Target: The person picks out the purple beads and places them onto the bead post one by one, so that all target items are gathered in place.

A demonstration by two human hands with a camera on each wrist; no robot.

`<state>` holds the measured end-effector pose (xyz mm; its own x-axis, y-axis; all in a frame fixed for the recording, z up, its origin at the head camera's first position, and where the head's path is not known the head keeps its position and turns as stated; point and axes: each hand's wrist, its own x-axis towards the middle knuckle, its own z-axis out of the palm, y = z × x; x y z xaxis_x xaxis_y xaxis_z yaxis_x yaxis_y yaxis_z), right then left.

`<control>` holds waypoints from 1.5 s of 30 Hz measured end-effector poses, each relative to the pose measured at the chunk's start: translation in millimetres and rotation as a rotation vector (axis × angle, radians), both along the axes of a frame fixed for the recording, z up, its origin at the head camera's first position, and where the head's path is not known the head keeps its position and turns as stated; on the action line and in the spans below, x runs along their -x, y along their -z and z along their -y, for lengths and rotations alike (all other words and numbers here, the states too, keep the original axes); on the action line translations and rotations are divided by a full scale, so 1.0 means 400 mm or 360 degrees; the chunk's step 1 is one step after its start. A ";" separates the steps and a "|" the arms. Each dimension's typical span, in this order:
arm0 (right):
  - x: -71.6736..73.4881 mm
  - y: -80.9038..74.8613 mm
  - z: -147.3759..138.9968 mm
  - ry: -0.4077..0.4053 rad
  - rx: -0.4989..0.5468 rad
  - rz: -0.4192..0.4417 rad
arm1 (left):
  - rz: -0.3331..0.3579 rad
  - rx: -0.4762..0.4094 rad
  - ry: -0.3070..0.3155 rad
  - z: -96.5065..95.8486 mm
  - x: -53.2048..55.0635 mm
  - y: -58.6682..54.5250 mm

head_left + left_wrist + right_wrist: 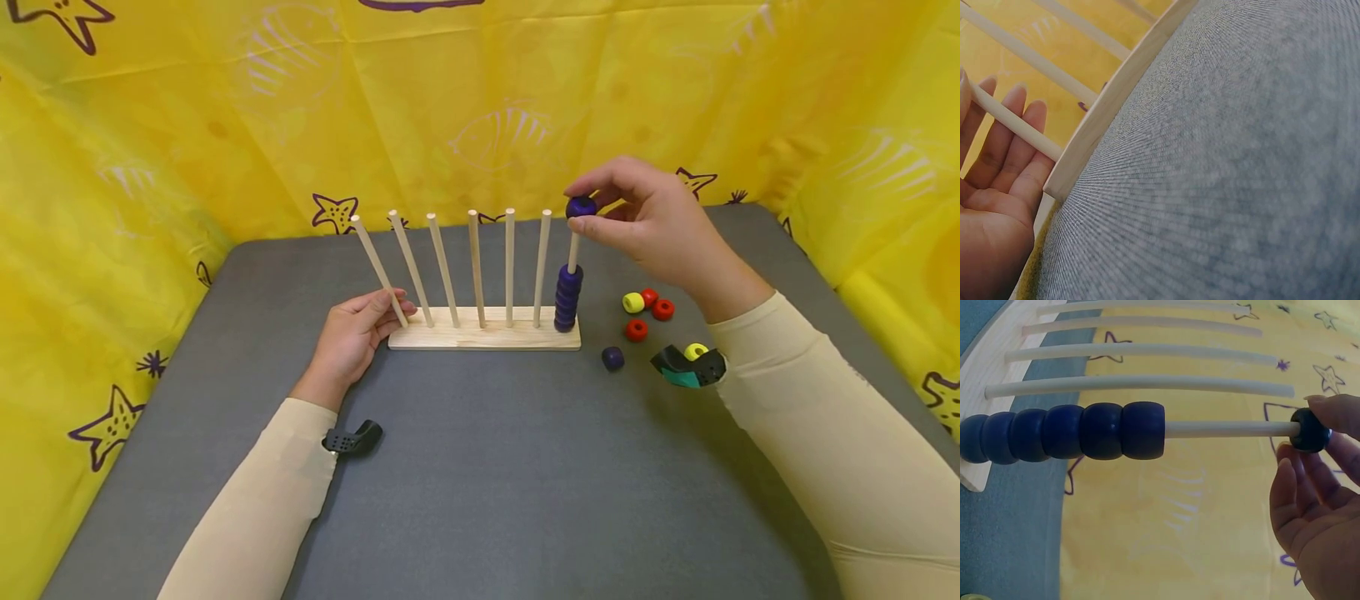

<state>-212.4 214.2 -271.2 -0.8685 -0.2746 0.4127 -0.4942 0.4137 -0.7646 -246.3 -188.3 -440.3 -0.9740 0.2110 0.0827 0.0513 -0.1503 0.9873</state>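
Seven upright wooden pegs stand in a pale wooden base [480, 338]. Between thumb and fingers, my right hand [648, 218] pinches a dark blue bead [581, 207] at the top of the rightmost peg [1229, 429]; in the right wrist view the peg's end meets the bead's hole. Lower on that peg sits a stack of several blue beads [567, 298], reaching down to the base. My left hand [354, 337] holds the leftmost peg [1019, 125] near its foot, thumb in front and fingers behind, beside the base's left end. The other pegs bear no beads.
Right of the base, a loose blue bead [612, 358] lies on the grey tabletop [480, 467]. Several red beads [637, 331] and yellow beads [633, 302] lie beyond it, one partly behind the right wrist strap [686, 368]. A yellow patterned cloth [420, 108] surrounds the table.
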 end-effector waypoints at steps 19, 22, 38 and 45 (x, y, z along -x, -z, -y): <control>-0.007 -0.004 -0.015 0.0004 0.0083 0.0029 | -0.0006 0.0007 -0.0002 -0.002 -0.001 -0.001; -0.007 -0.007 -0.018 -0.0010 0.0125 0.0030 | -0.0013 0.0008 -0.0004 -0.002 -0.002 -0.002; -0.010 0.018 -0.048 -0.0345 0.0542 0.0119 | -0.0032 -0.0006 0.0011 0.000 0.000 0.001; 0.001 0.067 -0.081 -0.0604 0.0698 0.0178 | -0.0027 -0.0012 0.0006 0.000 -0.002 -0.001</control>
<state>-212.9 246.6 -298.2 -0.7876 -0.3990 0.4696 -0.4526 -0.1427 -0.8802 -245.5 -188.2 -439.9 -0.9716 0.2142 0.1009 0.0676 -0.1576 0.9852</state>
